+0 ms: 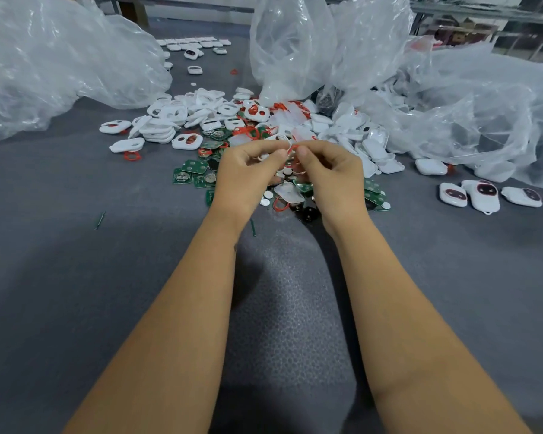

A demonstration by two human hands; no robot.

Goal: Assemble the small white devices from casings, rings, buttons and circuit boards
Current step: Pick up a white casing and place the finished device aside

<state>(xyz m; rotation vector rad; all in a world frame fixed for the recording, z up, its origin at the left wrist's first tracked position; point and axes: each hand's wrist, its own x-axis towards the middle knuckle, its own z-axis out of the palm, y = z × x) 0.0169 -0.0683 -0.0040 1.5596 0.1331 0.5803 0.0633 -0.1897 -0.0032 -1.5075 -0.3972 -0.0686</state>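
Observation:
Both hands meet above the parts pile at the middle of the grey table. My left hand [248, 173] and my right hand [329, 173] pinch a thin red ring [292, 151] together with a white casing piece between their fingertips; most of that piece is hidden by the fingers. Under the hands lie green circuit boards [194, 166], small white round buttons [265, 202] and another red ring [279, 204]. White casings [165, 125] are heaped behind and to both sides.
Large clear plastic bags [60, 57] stand at the left, centre back and right [483, 114]. Three assembled white devices [483, 195] lie at the right. More devices are lined up at the far back [195, 45]. The grey mat [76, 261] extends toward me.

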